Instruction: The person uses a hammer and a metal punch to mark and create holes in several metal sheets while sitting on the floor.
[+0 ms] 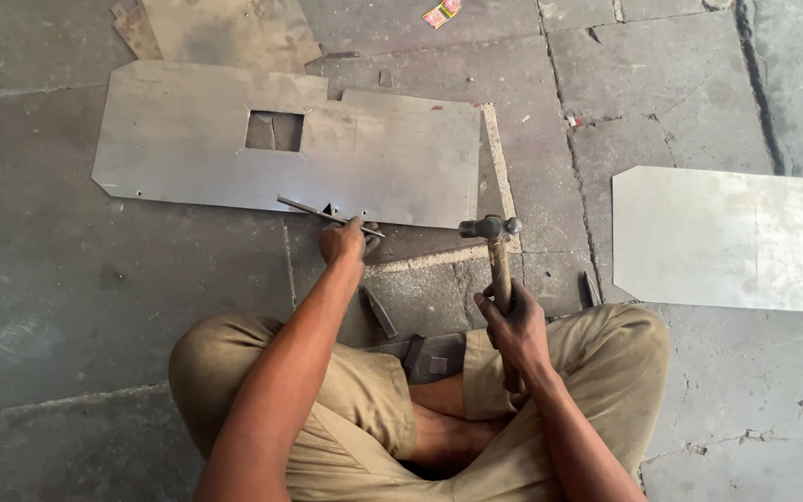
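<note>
left hand [343,240] grips chisel [320,213] on metal sheet [188,139]; right hand [513,325] grips hammer [494,251].

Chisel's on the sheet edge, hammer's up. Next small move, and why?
Probably bring the hammer down onto the chisel. The left hand holds the chisel on the metal sheet beside a small notch at its near edge, while the right hand grips the handle with the head raised just right of the chisel, apart from it.

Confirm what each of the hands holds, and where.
Left hand: thin metal rod, near end. Right hand: wooden-handled ball-peen hammer, mid-handle.
</note>
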The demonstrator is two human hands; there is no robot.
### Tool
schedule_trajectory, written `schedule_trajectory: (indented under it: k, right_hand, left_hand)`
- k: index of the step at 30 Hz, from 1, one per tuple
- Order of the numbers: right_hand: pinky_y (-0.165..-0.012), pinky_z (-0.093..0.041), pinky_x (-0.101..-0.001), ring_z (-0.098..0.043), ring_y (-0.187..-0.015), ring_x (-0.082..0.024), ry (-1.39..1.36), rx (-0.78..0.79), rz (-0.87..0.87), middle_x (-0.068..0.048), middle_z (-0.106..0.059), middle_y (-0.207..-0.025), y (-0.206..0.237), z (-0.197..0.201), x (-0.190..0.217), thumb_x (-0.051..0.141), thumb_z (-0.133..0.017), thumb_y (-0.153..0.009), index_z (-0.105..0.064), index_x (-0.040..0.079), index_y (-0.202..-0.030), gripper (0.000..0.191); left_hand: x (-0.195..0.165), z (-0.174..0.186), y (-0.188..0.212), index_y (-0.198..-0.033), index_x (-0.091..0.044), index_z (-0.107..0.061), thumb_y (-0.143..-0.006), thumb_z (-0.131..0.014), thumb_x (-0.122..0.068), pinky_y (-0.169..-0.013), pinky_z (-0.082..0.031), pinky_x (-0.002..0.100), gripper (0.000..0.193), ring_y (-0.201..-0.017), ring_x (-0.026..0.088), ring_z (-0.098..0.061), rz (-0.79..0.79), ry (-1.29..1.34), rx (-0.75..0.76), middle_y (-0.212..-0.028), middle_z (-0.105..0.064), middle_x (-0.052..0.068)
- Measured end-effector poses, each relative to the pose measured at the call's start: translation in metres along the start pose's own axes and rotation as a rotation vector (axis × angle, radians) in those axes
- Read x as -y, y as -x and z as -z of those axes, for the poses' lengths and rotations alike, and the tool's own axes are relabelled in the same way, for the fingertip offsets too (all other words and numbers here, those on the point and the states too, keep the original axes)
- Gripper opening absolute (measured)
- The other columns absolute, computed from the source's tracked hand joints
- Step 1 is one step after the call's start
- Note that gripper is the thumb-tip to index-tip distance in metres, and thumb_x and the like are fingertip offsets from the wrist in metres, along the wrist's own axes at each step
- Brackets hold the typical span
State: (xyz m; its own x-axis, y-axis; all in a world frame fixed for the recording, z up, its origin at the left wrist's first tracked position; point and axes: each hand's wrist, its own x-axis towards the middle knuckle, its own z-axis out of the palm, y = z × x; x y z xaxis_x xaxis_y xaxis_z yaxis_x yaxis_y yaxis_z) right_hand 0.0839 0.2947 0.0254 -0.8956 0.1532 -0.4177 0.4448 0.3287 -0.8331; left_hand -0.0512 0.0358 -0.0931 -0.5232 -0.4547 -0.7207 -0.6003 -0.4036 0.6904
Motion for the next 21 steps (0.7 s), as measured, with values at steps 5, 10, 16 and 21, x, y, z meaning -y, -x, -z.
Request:
schedule_trajectory:
  k: [5, 10, 16, 21]
  right_hand:
    - [-0.044, -0.041, -0.0308, -0.051, -0.051, -0.011, 0.083, -0.001, -0.021, -0.003, -0.056, -0.062, -0.005, -0.001, -0.003, 0.026, -0.075, -0.09, -0.066, 0.003, -0.109, 0.031]
    - [-0.048, -0.043, -0.03, -0.052, -0.054, -0.011, 0.157, -0.03, 0.073, -0.004, -0.057, -0.063, -0.008, 0.0, -0.009, 0.028, -0.075, -0.09, -0.068, 0.003, -0.109, 0.032]
    - [-0.049, -0.045, -0.0301, -0.055, -0.055, -0.013, 0.277, -0.061, 0.217, -0.004, -0.061, -0.065, -0.013, 0.001, -0.009, 0.027, -0.073, -0.093, -0.065, 0.004, -0.114, 0.033]
    - [-0.045, -0.046, -0.0311, -0.054, -0.05, -0.013, 0.487, 0.009, 0.414, -0.003, -0.063, -0.066, -0.013, 0.041, 0.061, 0.028, -0.073, -0.094, -0.059, 0.005, -0.118, 0.036]
  left_hand:
    - [-0.004, -0.003, 0.004, -0.102, 0.006, -0.064, -0.096, -0.064, -0.006, -0.05, -0.062, 0.029, 0.013, -0.061, 0.021, -0.075, 0.036, 0.052, 0.012, -0.082, -0.075, 0.018]
    - [-0.009, -0.005, 0.009, -0.098, 0.004, -0.07, -0.095, -0.067, -0.009, -0.047, -0.063, 0.028, 0.013, -0.057, 0.022, -0.073, 0.006, -0.031, 0.013, -0.081, -0.077, 0.019]
    - [-0.012, -0.01, 0.018, -0.101, -0.002, -0.072, -0.093, -0.068, -0.021, -0.049, -0.06, 0.027, 0.021, -0.061, 0.016, -0.078, -0.393, -0.321, 0.137, -0.082, -0.078, 0.014]
    - [-0.012, -0.025, 0.013, -0.106, -0.007, -0.072, -0.104, -0.063, -0.03, -0.043, -0.043, 0.029, 0.025, -0.055, 0.016, -0.065, -1.059, -0.741, 0.402, -0.076, -0.076, 0.012]
